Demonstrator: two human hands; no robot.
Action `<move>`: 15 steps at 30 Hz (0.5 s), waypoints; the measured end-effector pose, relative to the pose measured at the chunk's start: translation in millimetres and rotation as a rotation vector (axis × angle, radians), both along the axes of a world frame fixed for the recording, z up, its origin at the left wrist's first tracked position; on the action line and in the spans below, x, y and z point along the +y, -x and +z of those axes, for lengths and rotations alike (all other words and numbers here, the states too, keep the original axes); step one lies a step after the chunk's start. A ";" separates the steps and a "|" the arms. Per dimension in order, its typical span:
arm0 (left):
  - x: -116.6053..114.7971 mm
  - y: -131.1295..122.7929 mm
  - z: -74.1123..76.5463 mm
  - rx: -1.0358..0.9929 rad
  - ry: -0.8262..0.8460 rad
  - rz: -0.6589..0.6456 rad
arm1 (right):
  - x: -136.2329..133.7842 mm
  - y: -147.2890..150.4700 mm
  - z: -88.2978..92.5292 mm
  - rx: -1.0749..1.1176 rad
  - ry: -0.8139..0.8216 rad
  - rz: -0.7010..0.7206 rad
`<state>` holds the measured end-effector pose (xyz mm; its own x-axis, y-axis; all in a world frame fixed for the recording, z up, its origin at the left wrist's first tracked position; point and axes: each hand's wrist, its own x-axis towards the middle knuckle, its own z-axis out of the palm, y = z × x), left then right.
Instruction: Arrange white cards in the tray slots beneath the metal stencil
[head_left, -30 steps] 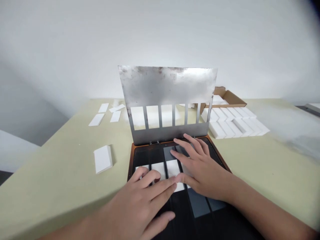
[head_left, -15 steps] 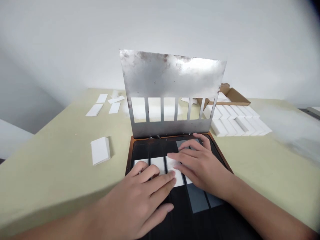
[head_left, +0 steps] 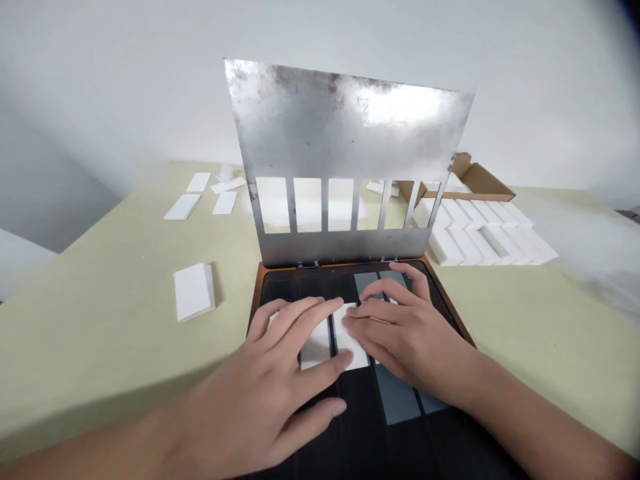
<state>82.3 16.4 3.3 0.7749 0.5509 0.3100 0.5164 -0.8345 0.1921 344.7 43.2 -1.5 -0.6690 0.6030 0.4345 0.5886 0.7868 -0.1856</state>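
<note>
Head — left hand (head_left: 265, 373) slid rightward onto white strip (head_left: 347, 343) — right hand (head_left: 407, 330) touching it too

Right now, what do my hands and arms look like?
Both the left hand and the right hand are bare, with no gloves, rings or watch in view. The left forearm and right forearm are bare too, no sleeve showing.
</note>
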 end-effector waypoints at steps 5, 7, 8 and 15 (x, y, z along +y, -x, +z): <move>-0.9 -0.1 -2.8 0.020 0.009 -0.001 | 0.1 -0.9 0.6 0.003 0.014 0.017; -0.8 0.2 -3.9 0.031 0.010 -0.004 | -0.1 -1.1 0.4 0.006 0.012 0.019; -0.5 0.3 -4.3 0.039 0.012 -0.006 | -0.3 -0.9 0.1 0.006 0.011 0.018; 5.5 -1.3 0.4 0.073 0.015 -0.084 | -6.1 -1.7 12.7 0.047 0.169 0.064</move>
<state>83.6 21.9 3.7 0.8387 0.4875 0.2428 0.4582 -0.8726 0.1692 346.4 37.0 11.2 -0.6898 0.6268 0.3624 0.5258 0.7778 -0.3445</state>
